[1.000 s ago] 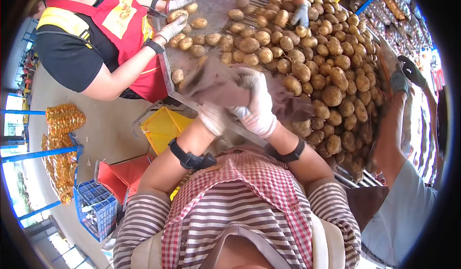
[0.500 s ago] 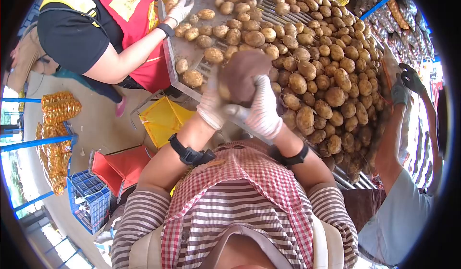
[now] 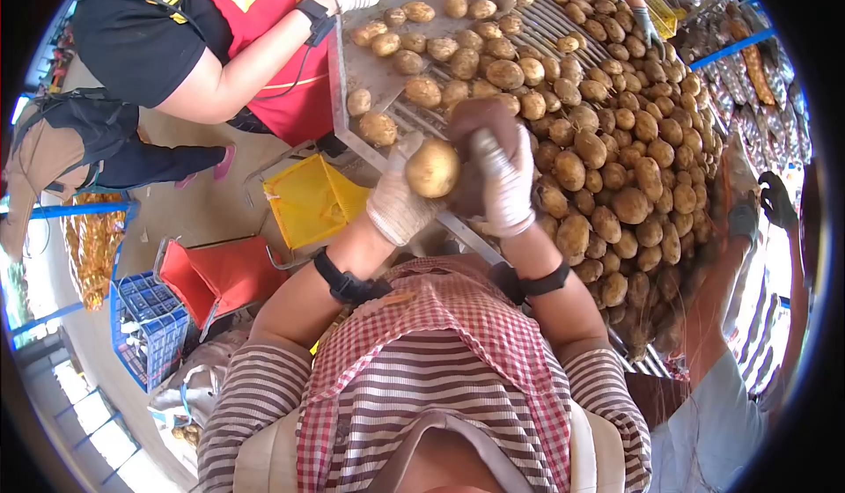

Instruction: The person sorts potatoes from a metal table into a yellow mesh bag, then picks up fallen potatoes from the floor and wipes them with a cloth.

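Observation:
My gloved left hand [image 3: 398, 195] is wrapped round a smooth, pale yellow-brown potato [image 3: 432, 168] above the front edge of the metal table. Just right of it, my gloved right hand [image 3: 508, 180] grips a brown cloth [image 3: 480, 129], which hangs beside the potato. Many rougher, dirt-marked potatoes [image 3: 629, 207] are heaped on the slatted surface to the right, and more lie loose beyond my hands.
The table's metal edge [image 3: 340, 88] runs close to my hands. A person in a red apron [image 3: 286, 97] works at the left, and another person's arms reach in at the right. A yellow container [image 3: 312, 200] and a red one [image 3: 220, 275] stand below left.
The cloth has come off the potato's face, which now shows in my left hand. My right hand has shifted slightly right with the cloth. A co-worker's gloved hand has appeared at the far side.

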`<state>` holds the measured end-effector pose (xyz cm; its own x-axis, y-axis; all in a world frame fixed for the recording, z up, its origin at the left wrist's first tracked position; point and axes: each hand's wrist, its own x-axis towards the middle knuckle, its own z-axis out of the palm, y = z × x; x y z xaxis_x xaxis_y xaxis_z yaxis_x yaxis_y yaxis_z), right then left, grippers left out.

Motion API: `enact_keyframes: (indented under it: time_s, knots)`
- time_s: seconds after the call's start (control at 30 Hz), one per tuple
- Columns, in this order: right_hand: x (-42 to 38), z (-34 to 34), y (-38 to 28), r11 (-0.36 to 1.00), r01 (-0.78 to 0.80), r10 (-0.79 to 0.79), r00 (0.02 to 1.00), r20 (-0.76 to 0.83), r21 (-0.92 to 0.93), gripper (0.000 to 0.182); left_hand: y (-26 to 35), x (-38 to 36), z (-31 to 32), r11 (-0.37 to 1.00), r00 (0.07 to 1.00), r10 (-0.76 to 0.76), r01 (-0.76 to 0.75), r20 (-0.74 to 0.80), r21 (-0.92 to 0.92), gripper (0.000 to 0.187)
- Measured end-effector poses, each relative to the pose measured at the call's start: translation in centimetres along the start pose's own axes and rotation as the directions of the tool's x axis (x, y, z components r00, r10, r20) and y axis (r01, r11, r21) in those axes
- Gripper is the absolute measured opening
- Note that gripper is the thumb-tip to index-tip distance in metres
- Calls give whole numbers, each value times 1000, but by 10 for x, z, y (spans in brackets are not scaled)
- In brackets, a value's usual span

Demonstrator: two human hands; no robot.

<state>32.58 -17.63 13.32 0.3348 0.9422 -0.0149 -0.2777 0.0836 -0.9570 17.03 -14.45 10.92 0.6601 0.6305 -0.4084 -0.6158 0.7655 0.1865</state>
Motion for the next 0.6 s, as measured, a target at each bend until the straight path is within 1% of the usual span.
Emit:
enact_keyframes:
  time_s: [0.03,0.07,0.1,0.13,0.17,0.2,0.23,0.27,0.3,0.33,0.37,0.43,0.47,0.5,0.53,0.57,0.6]
  knots:
    - [15,-9,-2,996,-88,88,996,-16,8,37,17,2,-18,946,868,-186,285,460,-156,65]
    - [18,-13,-7,1000,-4,4,1000,-22,-11,37,19,1,-34,951,881,-174,267,440,-159,63]
    - [22,-10,-18,996,80,-81,996,-21,-31,37,23,-7,-26,956,893,-155,244,422,-164,61]
    - [22,-10,-23,994,84,-81,996,46,-70,37,23,-7,-27,959,898,-130,221,419,-176,61]
    - [13,-7,-27,991,82,-70,991,113,-109,37,16,-7,-28,972,933,-88,157,348,-175,59]
    - [-1,9,-31,996,18,-7,992,128,-90,43,8,-5,-28,981,962,-39,88,271,-170,58]
    - [-8,15,-22,903,188,-103,968,230,-387,48,3,-4,-29,987,982,14,16,190,-158,57]
    - [-10,16,-1,711,442,-284,892,352,-547,51,1,-5,-30,989,991,70,-55,111,-139,56]
    - [-11,12,27,428,647,-419,761,496,-631,54,3,-8,-34,986,992,122,-117,35,-117,55]
    - [-10,17,35,630,542,-329,835,442,-556,50,7,-14,-40,988,998,45,-39,34,-151,50]
    - [-9,16,33,772,237,-83,958,275,-590,44,13,-23,-48,986,998,55,-49,34,-159,50]
    - [22,-25,82,881,-26,66,995,68,-471,34,25,-48,-51,985,988,148,-144,39,-98,45]
    - [28,-30,60,956,-197,206,978,18,-217,30,25,-56,-63,743,904,426,-369,30,559,43]
    - [32,-30,35,983,-126,122,992,-35,-134,27,30,-63,-83,108,756,611,-375,236,921,41]
    - [36,-33,3,975,-58,40,995,-86,-214,27,44,-65,-105,611,786,615,-420,-69,671,40]
    - [42,-40,-27,958,98,-126,988,-88,-270,26,64,-68,-136,900,833,434,-387,-342,199,40]
    - [47,-58,-54,947,138,-177,978,-114,-290,26,84,-72,-188,901,793,430,-352,-432,252,39]
